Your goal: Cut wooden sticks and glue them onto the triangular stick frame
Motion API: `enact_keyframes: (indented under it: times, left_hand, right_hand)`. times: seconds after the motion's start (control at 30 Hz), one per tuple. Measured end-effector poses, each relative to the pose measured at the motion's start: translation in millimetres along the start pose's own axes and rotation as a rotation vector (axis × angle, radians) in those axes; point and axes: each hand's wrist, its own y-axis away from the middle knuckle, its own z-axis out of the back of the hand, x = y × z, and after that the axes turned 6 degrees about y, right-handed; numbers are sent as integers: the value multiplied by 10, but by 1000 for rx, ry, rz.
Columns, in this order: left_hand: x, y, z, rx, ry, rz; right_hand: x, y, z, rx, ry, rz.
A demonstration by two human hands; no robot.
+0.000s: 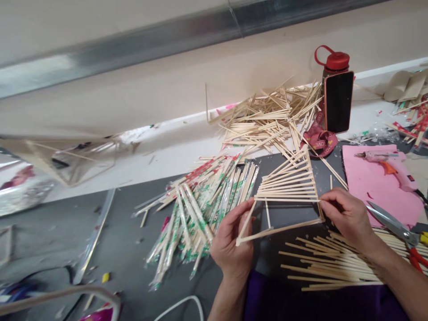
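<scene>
I'm seeing the right hand pinching the frame at its nearest rung's end, the left hand gripping its near-left corner. It's sitting between them over the grey table, long axis running away from the wearer, narrowing end pointing toward a red strap reading "LOVE". Slim wooden sticks are forming it; crinkly, green-printed wrappers are lying left.

Left hand and right hand hold stick frame.
</scene>
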Motion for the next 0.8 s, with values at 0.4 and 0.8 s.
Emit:
enact_keyframes:
  times: [0.4, 0.8]
  left_hand:
    - [-99, -25, -77, -57, 26, 25]
    - [-97, -22, -70, -52, 57, 40]
  right_hand:
    - [54, -51, 1, -18, -3, 14]
    - [13, -33, 8, -29, -31, 70]
